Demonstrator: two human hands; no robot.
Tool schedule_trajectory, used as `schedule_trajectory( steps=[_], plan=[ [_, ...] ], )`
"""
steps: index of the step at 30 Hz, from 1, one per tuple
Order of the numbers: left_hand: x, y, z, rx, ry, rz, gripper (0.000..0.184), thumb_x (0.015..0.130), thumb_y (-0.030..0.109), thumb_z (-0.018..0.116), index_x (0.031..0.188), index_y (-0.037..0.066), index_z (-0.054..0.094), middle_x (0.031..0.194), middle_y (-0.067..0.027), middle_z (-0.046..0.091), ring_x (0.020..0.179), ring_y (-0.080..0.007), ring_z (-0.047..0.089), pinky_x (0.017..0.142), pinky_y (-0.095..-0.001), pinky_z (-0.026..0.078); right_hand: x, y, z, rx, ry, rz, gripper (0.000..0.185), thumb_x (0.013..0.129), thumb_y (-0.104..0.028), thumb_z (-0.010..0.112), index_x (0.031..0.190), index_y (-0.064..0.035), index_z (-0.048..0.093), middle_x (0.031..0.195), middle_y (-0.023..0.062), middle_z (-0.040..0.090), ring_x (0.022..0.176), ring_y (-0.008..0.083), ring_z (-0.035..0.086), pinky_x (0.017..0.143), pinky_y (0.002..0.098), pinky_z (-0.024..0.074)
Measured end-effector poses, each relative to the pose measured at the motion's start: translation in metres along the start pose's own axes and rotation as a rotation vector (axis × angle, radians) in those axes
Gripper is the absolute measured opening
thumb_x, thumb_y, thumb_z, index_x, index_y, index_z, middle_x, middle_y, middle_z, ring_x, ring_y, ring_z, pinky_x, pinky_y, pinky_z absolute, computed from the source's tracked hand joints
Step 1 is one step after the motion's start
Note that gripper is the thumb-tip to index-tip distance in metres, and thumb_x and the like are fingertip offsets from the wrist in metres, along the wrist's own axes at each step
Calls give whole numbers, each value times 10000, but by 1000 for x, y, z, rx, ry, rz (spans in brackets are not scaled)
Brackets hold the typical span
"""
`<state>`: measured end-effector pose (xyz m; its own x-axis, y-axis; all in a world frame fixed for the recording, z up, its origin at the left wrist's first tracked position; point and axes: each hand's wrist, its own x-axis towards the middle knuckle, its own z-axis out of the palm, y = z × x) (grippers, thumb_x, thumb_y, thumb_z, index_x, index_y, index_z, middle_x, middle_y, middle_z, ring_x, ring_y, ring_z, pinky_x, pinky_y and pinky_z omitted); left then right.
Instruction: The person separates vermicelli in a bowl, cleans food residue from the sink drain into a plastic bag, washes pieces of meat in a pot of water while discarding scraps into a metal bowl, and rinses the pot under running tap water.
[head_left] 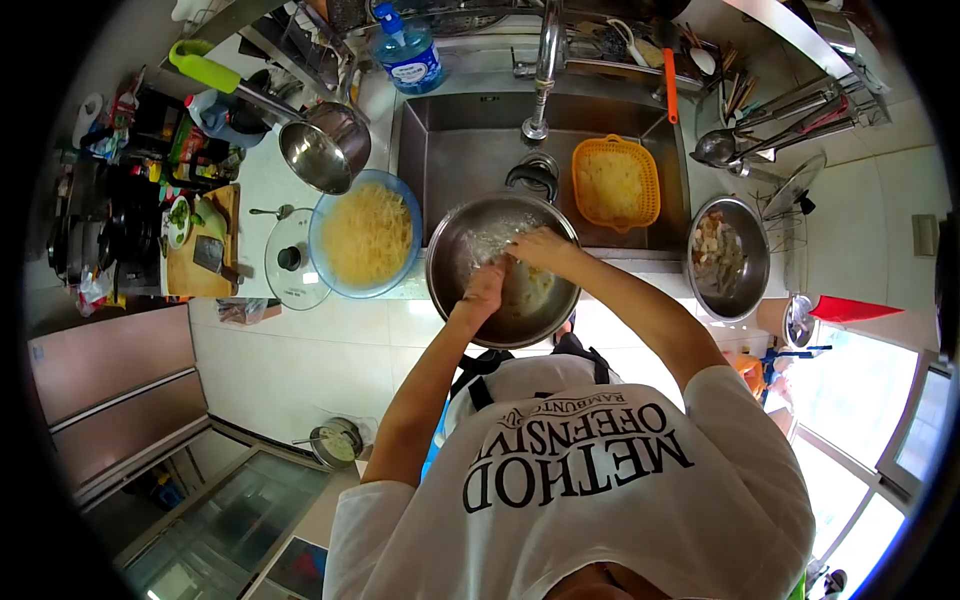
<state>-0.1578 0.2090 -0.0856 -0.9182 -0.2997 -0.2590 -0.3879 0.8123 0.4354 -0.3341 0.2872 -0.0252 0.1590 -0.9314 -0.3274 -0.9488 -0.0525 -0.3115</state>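
A large steel bowl (452, 287) stands at the front edge of the sink, with pale wet food (528, 293) and some white matter inside. My left hand (485, 285) reaches into it from the lower left, fingers pointing up and partly bent against the contents. From the right my right hand (538, 248) comes in, its fingertips close to those of my left hand and down in the bowl. What the fingers of either hand hold, if anything, is too small to make out.
A glass bowl of pale shreds (366, 238) and a glass lid (297, 262) lie left. An orange basket (616, 184) sits in the sink (470, 140) under the faucet (545, 80). A steel bowl of cut food (727, 257) stands right, a cutting board (192, 272) far left.
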Motion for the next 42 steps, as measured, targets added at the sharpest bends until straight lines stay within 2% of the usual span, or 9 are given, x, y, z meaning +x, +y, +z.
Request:
schedule_trajectory(
  steps=[3,9,12,15,20,26,29,36,42],
  plan=[
    [-4,22,-15,-49,-204,-78,487,733,63,636,1205,28,519,956,-254,634,951,-376,638,790,-410,532,-7,-1,17,42,-95,73,269,764,-37,620,1032,-55,629,1027,167,632,940,364,635,798,440,520],
    [-14,28,-9,-574,-125,-192,377,803,161,637,1153,42,567,934,-187,642,884,-328,647,756,-399,551,-19,-14,16,172,-404,127,227,752,-66,613,963,14,639,912,216,662,892,349,654,725,425,519],
    [-11,30,-16,-1469,-407,-621,359,916,347,548,1130,60,579,822,-122,612,803,-263,626,647,-417,562,-16,-20,9,328,-527,199,259,733,-50,605,969,50,636,878,228,663,847,341,662,703,417,513],
    [-2,37,-25,-1298,-520,-774,479,966,494,403,1143,84,576,851,-85,568,770,-222,593,562,-423,556,-21,-26,-2,439,-564,269,289,757,-52,570,1010,76,627,887,221,671,811,319,670,687,407,514],
    [11,21,14,-1377,-627,-782,520,943,554,383,1217,141,542,1120,-107,568,966,-280,578,705,-501,540,-30,-31,-17,735,-552,417,256,782,-65,540,955,92,646,874,223,676,777,316,680,663,413,518],
    [25,9,70,-1379,-802,-711,618,865,623,458,1283,170,510,1292,-89,529,1144,-306,502,822,-522,497,-31,-43,-35,385,-598,138,268,773,1,517,985,133,615,989,273,653,728,331,694,675,414,543],
    [26,13,71,-1512,-874,-595,582,864,592,496,1265,170,522,1295,-70,530,1148,-274,503,826,-492,498,-58,-57,-54,405,-314,70,225,752,22,500,906,111,637,837,275,637,767,367,651,666,438,492],
    [14,69,-24,-1496,-799,-772,287,934,402,541,1055,151,606,1028,-44,581,934,-196,571,765,-445,522,-98,-60,-83,542,67,152,238,792,11,487,981,47,628,929,255,637,890,384,620,771,436,490],
    [16,58,-21,-1604,-888,-529,339,902,461,562,957,130,612,925,-41,598,827,-179,597,666,-357,541,-118,-57,-98,584,374,184,199,843,-42,505,1007,6,606,960,192,638,928,365,612,776,433,488]
  ],
)
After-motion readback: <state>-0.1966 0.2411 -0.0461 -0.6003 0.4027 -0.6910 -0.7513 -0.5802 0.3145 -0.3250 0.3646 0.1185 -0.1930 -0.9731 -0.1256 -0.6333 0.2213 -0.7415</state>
